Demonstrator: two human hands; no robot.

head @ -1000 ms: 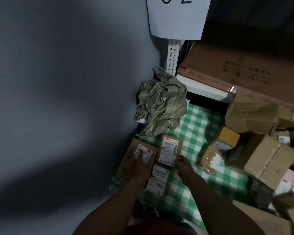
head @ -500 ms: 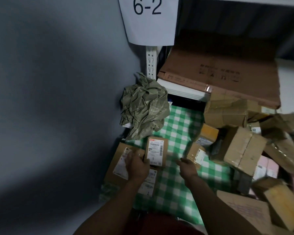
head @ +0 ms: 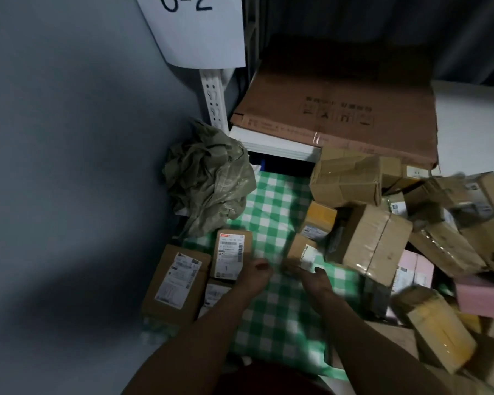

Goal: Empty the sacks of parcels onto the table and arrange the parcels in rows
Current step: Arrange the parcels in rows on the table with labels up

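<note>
Parcels: three are already lined up at the left edge of the surface point(head: 271, 212), a flat one with a white label point(head: 177, 280), a small upright-labelled box marked 1 point(head: 231, 253) touching it, and a third point(head: 213, 295) partly hidden under your left forearm. The rest sit in a loose heap on the right point(head: 382, 238), boxes tilted against each other, a pink one point(head: 479, 295) and a yellow one point(head: 439, 329) low at the edge. Crumpled green sack point(head: 208, 183) looks emptied and is parked at the back left corner against the wall. Your left hand point(head: 255, 276) is beside the box marked 1, fingers curled, nothing visibly in it. Your right hand point(head: 315, 280) is blurred, right at a small labelled box point(head: 304, 252) at the foot of the heap; I cannot tell if it has a grip or is just touching. My read: you're pulling the next parcel for the row. Risk: that box sits under the lean of the big taped carton point(head: 374, 243), so dragging it out could let the heap slide, and the ones at the right edge could go off the surface. The row is also tight to the left edge, so a nudge could tip the flat parcel over it. Surface is covered in green-white check cloth, loose, may bunch when you slide things. Room is dim: grey wall on the left, a slotted shelf upright point(head: 214, 101), a paper sign reading 6-2 point(head: 194, 27), and a large flat carton point(head: 340, 109) on the shelf behind.
</note>
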